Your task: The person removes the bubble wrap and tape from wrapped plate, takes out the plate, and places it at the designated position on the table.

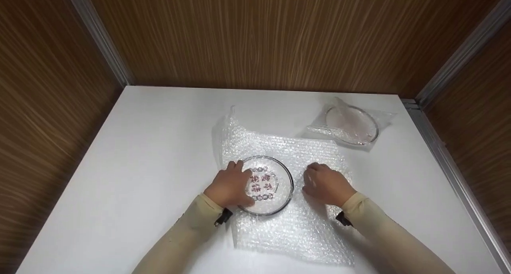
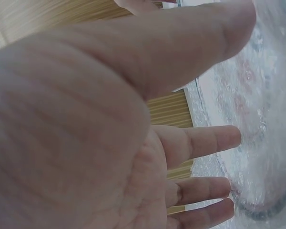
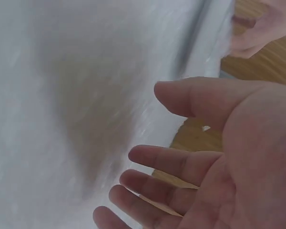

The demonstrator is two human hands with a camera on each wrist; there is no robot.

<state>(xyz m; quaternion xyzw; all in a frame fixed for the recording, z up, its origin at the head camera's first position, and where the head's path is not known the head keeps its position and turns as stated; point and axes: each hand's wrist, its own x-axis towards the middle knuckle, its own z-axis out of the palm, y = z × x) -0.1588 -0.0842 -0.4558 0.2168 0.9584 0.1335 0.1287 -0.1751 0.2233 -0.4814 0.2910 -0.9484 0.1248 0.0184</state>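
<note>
A round clear disc with a dark rim and red characters lies on a sheet of bubble wrap. My left hand rests over the disc's left edge, thumb and fingers spread. In the left wrist view the fingers of my left hand are nearly straight, their tips against the clear disc surface. My right hand is on the wrap right of the disc, apart from it. The right wrist view shows my right hand with relaxed, spaced fingers beside the wrap.
Another round item in clear wrapping lies at the back right, close to the sheet's upper right corner. The white table is bordered by wood-grain panels at the back and both sides.
</note>
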